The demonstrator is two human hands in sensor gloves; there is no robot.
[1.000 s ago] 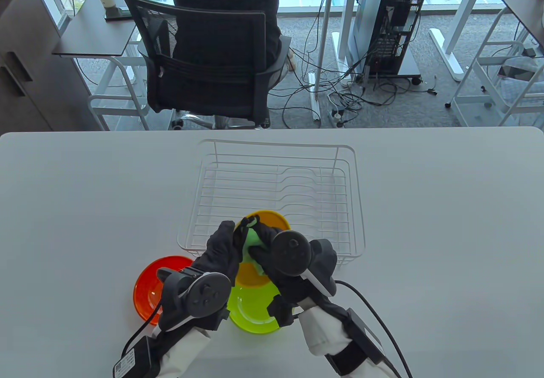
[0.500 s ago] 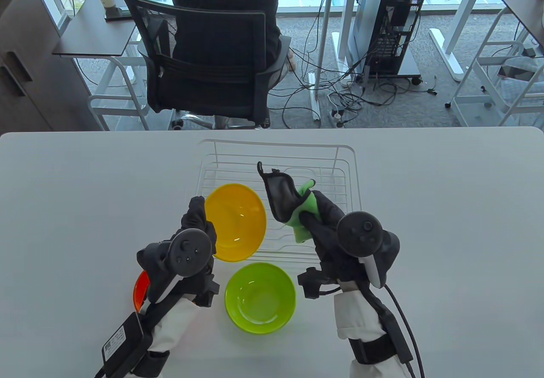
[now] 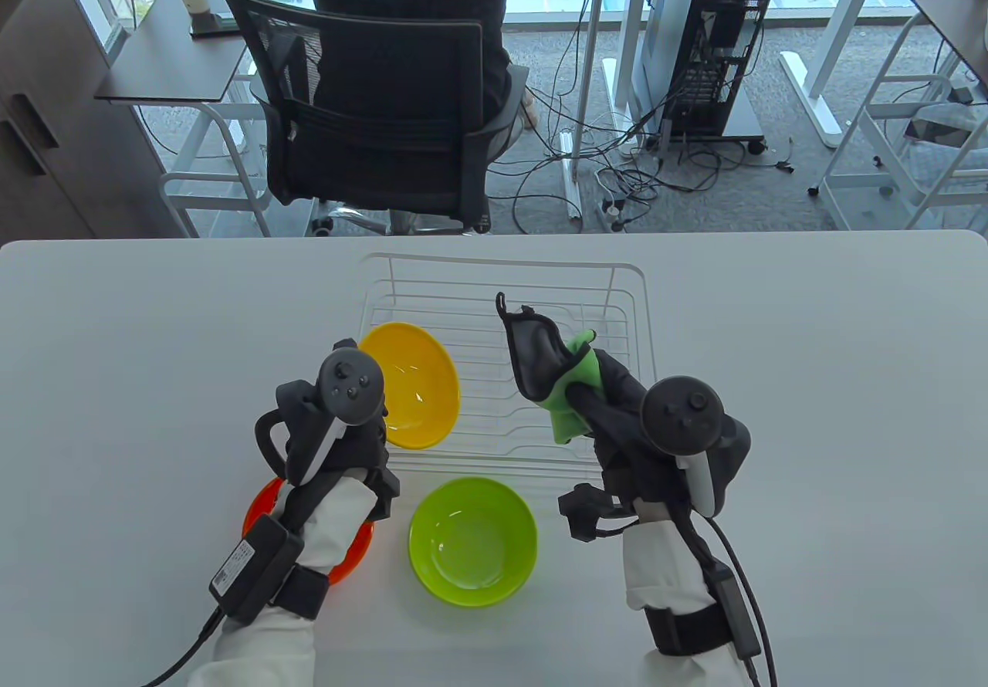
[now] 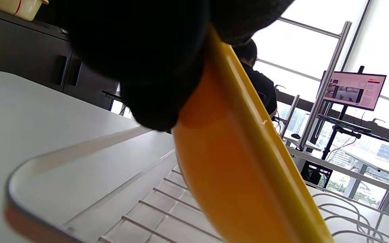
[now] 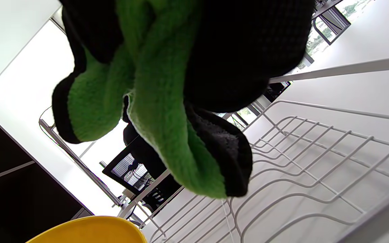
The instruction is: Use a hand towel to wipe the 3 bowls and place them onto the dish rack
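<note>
My left hand (image 3: 363, 409) grips the yellow bowl (image 3: 413, 382) by its near rim and holds it tilted over the left part of the white wire dish rack (image 3: 617, 293). In the left wrist view the yellow bowl (image 4: 235, 168) fills the middle, just above the rack wires (image 4: 167, 216). My right hand (image 3: 594, 401) holds the green and black hand towel (image 3: 552, 374) bunched above the rack's right part; the towel (image 5: 154, 101) hangs from the fingers. The green bowl (image 3: 472, 540) sits on the table in front of the rack. The red bowl (image 3: 258, 505) lies mostly hidden under my left forearm.
The white table (image 3: 810, 409) reaches to both sides of the rack. Beyond its far edge a person sits in a black office chair (image 3: 378, 100), with a computer tower (image 3: 710, 46), desk legs and floor cables behind.
The hands parted from wiping: my left hand carried the yellow bowl back and left over the rack, and my right hand lifted the towel away to the right.
</note>
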